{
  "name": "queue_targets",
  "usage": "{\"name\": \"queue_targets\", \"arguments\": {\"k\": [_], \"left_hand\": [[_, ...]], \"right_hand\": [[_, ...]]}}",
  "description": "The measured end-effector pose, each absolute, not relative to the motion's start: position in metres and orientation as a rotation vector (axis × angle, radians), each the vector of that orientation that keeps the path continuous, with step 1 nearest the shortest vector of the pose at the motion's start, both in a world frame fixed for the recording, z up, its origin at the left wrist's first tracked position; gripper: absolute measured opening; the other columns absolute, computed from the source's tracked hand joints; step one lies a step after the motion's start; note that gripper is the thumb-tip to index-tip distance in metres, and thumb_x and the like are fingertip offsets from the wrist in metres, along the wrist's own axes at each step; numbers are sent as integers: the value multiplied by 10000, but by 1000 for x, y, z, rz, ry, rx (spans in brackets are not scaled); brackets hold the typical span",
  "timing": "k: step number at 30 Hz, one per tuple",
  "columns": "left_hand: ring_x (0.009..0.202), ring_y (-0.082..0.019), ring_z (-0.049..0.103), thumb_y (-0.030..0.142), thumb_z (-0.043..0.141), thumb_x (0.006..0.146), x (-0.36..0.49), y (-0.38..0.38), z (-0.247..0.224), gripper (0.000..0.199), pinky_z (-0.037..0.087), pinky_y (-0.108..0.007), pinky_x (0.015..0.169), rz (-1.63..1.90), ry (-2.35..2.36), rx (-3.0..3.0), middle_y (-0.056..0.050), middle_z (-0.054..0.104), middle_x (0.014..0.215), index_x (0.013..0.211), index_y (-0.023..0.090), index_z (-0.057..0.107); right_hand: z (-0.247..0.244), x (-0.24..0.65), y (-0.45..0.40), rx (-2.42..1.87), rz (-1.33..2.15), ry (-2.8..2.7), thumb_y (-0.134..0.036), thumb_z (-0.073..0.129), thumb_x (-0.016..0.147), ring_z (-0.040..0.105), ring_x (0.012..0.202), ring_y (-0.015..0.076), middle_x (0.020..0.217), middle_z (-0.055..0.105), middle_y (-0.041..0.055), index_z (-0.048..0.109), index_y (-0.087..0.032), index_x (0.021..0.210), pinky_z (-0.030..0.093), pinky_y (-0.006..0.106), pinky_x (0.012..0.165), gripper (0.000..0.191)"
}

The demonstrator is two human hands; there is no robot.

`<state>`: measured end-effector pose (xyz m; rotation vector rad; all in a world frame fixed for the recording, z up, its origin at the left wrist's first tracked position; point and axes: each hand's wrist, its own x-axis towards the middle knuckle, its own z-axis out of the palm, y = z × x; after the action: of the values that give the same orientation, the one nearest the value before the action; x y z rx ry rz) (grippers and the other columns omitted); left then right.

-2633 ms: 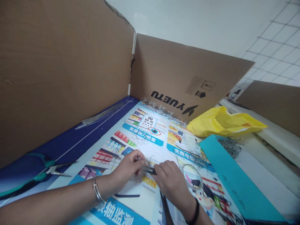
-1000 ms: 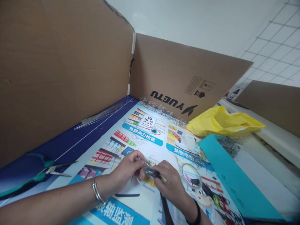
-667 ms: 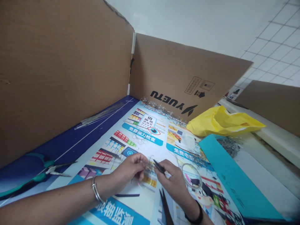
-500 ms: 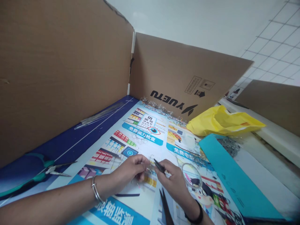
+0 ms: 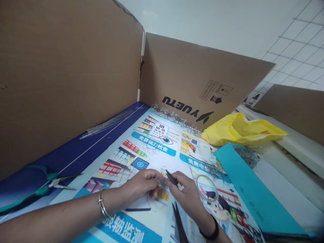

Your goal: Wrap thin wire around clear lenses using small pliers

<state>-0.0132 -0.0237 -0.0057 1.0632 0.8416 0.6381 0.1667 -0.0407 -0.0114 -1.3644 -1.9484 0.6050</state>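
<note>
The right hand (image 5: 188, 195) is closed around a pair of slim pliers with dark, tapered jaws (image 5: 172, 178), whose nose juts out above the thumb. The nose points forward and leftward, past the left fingertips; its long axis slants back into the right fist, where the handles are hidden. The left hand (image 5: 144, 184) pinches a thin, pale wire (image 5: 162, 182), too fine and blurred to trace, just beside the pliers.

The left forearm reaches in low from the left, nearly level, wrist straight and knuckles up. The right forearm rises from the lower right, thumb side facing the left hand.

Below the right hand, a dark, two-pronged pointed tool (image 5: 180, 224) aims forward on the printed blue-and-white poster sheet (image 5: 154, 162). Right of that hand lies a pale round hoop (image 5: 217, 192); left of the left hand, teal-handled metal pliers (image 5: 47, 190) point rightward, jaws parted.
</note>
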Motion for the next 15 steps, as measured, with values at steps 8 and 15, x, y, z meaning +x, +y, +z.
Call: {"name": "queue_targets", "arguments": {"k": [8,15], "left_hand": [[444,-82,489,221,535,700,-15,-24,-7,219,359,-225,513,655,807,1098,23,557,492,860,107,632],[445,-81,468,321,565,754,-17,-22,-7,215,358,-222,496,664,907,1186,32,535,486,816,126,629]], "right_hand": [[-12,167,-38,-1448,665,-1919,-285,524,783,467,595,120,618,510,-14,568,-176,683,356,219,561,154],[-14,162,-39,-1452,704,-1884,-278,527,767,471,588,114,611,518,-14,554,-172,657,356,211,544,155]]}}
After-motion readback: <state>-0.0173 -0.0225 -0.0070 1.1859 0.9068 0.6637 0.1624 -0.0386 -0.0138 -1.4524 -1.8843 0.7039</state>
